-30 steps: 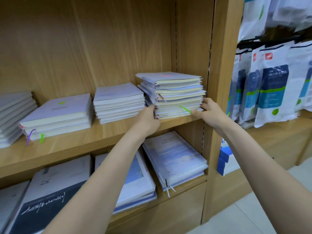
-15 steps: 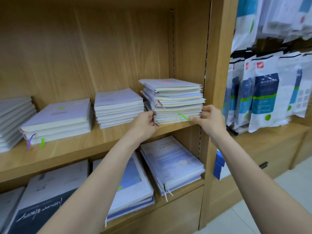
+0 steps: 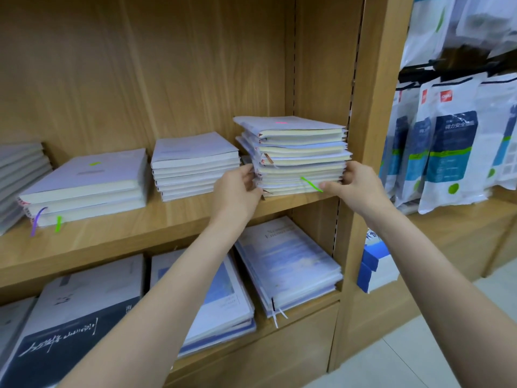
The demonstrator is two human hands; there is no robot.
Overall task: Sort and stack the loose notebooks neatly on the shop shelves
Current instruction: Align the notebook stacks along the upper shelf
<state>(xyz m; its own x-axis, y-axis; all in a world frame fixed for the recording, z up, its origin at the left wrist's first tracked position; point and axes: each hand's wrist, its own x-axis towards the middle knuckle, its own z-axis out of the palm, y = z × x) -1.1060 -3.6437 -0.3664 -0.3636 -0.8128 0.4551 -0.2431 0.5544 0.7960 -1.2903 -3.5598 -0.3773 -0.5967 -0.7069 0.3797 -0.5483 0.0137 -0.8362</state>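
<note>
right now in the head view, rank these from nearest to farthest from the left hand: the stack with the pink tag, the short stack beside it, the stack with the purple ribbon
1. Stack with the pink tag: the left hand touches its left edge.
2. Short stack: just to the hand's left, same shelf.
3. Stack with the purple ribbon: farther left along that shelf.

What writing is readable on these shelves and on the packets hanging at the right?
"得力安全" then blurred characters: hanging packet's dark blue panel.
White logo on red tag, packet's top: too blurred.
Serif title on the pale blue notebook, lower shelf: unreadable.
White handwritten script on the dark notebook: illegible.
Stack between both hands: no text visible.
</note>
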